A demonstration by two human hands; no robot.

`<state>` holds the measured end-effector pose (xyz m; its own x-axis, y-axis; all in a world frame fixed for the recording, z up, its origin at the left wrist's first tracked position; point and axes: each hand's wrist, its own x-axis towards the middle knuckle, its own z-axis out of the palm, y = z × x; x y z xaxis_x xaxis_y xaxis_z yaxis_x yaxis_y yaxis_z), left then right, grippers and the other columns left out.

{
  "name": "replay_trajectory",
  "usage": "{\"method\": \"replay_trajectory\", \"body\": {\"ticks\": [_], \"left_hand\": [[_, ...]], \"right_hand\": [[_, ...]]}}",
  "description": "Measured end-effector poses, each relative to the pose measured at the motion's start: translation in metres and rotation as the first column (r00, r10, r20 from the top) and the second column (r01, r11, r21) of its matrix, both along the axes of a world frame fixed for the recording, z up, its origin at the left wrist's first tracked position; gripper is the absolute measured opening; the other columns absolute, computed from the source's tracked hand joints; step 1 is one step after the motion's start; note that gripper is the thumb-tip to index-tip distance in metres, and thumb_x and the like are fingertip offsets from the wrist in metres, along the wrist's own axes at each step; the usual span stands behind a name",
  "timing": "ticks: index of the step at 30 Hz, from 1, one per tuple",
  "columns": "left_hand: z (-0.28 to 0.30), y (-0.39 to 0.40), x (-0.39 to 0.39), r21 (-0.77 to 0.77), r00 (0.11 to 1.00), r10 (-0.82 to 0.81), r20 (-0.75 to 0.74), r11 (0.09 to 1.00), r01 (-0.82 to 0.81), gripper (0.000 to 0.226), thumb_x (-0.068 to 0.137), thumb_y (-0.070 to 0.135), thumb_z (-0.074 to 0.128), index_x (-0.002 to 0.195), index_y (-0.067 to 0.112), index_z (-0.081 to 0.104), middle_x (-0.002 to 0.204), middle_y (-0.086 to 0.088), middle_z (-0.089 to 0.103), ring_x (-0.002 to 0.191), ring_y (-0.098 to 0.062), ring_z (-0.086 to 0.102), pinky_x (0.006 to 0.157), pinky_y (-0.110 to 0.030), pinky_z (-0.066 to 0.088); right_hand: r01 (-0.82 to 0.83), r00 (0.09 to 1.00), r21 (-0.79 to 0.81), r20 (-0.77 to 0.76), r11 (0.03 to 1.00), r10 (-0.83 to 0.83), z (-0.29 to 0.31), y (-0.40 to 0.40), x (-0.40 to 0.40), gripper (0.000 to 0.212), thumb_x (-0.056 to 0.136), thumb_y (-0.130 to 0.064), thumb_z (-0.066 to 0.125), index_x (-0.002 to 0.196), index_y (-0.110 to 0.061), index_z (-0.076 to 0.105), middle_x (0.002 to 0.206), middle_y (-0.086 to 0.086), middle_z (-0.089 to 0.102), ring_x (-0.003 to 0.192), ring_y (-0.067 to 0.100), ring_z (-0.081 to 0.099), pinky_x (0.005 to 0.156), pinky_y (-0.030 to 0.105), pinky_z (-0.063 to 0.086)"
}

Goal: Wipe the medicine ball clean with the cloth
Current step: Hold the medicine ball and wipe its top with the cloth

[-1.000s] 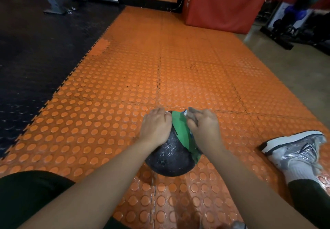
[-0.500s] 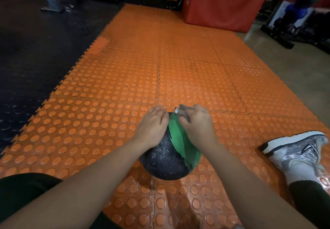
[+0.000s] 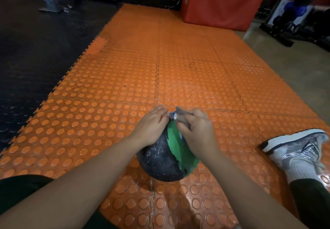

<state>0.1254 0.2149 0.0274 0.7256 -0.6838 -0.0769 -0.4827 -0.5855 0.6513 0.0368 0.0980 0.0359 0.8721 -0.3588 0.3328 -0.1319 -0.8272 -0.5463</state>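
The medicine ball [image 3: 161, 159], black with a green band, sits on the orange studded mat [image 3: 110, 89]; the left hand [image 3: 151, 126] rests flat on its top-left; the right hand [image 3: 194, 130], fingers curled, presses a barely visible cloth [image 3: 174, 116] against its top-right.

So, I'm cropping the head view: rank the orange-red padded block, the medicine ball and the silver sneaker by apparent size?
1. Orange-red padded block, though partly cut off.
2. Black-and-green medicine ball and silver sneaker: too similar to rank, both partly hidden.
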Motion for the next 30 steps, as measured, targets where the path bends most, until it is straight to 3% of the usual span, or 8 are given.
{"method": "replay_trajectory", "body": {"ticks": [3,8,12,15,18,23,27,30], "left_hand": [[0.002,-0.001,-0.001,-0.003,1.000,-0.024,-0.003,1.000,0.024,0.045,0.103,0.029,0.026,0.145,0.015,0.033,0.156,-0.003,0.020,0.144,-0.013,0.015,0.115,-0.025,0.007],[0.007,-0.013,-0.006,0.043,0.997,-0.074,0.025,0.996,0.073,0.047,0.103,0.031,0.024,0.146,0.012,0.030,0.157,-0.005,0.019,0.144,-0.013,0.015,0.113,-0.022,0.008],[0.006,-0.012,-0.002,0.042,0.999,-0.045,0.024,0.998,0.044,0.046,0.103,0.028,0.024,0.144,0.011,0.033,0.155,-0.005,0.023,0.143,-0.014,0.017,0.113,-0.023,0.010],[0.004,-0.008,0.001,0.031,1.000,-0.027,0.005,0.999,0.027,0.045,0.103,0.026,0.024,0.145,0.011,0.033,0.155,-0.005,0.023,0.144,-0.013,0.016,0.113,-0.022,0.009],[0.004,-0.007,-0.001,0.033,0.999,-0.032,0.007,0.999,0.032,0.045,0.103,0.026,0.024,0.145,0.011,0.032,0.156,-0.006,0.022,0.144,-0.014,0.016,0.113,-0.022,0.009],[0.007,-0.011,-0.011,0.037,0.998,-0.051,0.032,0.998,0.050,0.047,0.103,0.029,0.025,0.145,0.009,0.032,0.155,-0.007,0.022,0.144,-0.015,0.018,0.112,-0.021,0.009],[0.008,-0.013,-0.006,0.037,1.000,-0.019,0.023,0.999,0.019,0.046,0.103,0.028,0.025,0.143,0.009,0.036,0.154,-0.006,0.027,0.142,-0.015,0.022,0.112,-0.022,0.013],[0.006,-0.012,-0.002,0.031,1.000,-0.006,-0.003,1.000,0.006,0.045,0.103,0.028,0.025,0.144,0.011,0.034,0.154,-0.005,0.027,0.143,-0.015,0.021,0.113,-0.024,0.013]], "right_hand": [[-0.056,0.997,0.060,0.060,0.997,0.052,0.005,-0.006,-0.006,0.013,0.078,-0.009,0.059,0.070,-0.012,0.069,0.074,-0.008,0.053,0.077,0.023,0.052,0.072,0.029,0.037],[0.124,0.988,0.174,-0.108,0.977,-0.106,0.008,-0.030,0.011,0.032,0.088,-0.015,0.056,0.059,-0.004,0.061,0.075,0.025,0.063,0.058,0.024,0.045,0.054,0.031,0.027],[0.103,0.994,0.099,-0.033,0.990,-0.100,0.002,-0.015,0.005,0.019,0.087,-0.014,0.058,0.091,-0.002,0.072,0.092,0.004,0.060,0.093,0.027,0.055,0.078,0.026,0.037],[-0.021,0.997,0.039,0.079,0.999,0.018,0.005,-0.001,-0.006,0.017,0.079,-0.009,0.059,0.086,-0.003,0.074,0.083,-0.006,0.048,0.087,0.024,0.057,0.080,0.033,0.041],[-0.048,0.999,0.053,0.026,0.997,0.047,0.009,-0.006,-0.004,0.020,0.079,-0.013,0.058,0.087,-0.002,0.073,0.082,0.001,0.055,0.082,0.023,0.054,0.075,0.031,0.039],[0.151,0.981,0.181,-0.152,0.972,-0.124,0.007,-0.033,0.014,0.024,0.088,-0.021,0.058,0.070,-0.011,0.071,0.074,0.013,0.061,0.077,0.030,0.056,0.064,0.033,0.035],[0.126,0.990,0.093,-0.080,0.988,-0.119,0.001,-0.021,0.009,0.024,0.089,-0.019,0.057,0.099,-0.003,0.071,0.102,0.013,0.064,0.095,0.027,0.056,0.081,0.029,0.040],[0.041,0.998,0.109,0.036,0.993,-0.045,0.002,-0.007,-0.005,0.016,0.085,-0.009,0.059,0.083,-0.001,0.072,0.099,0.010,0.064,0.102,0.027,0.058,0.090,0.040,0.043]]}}
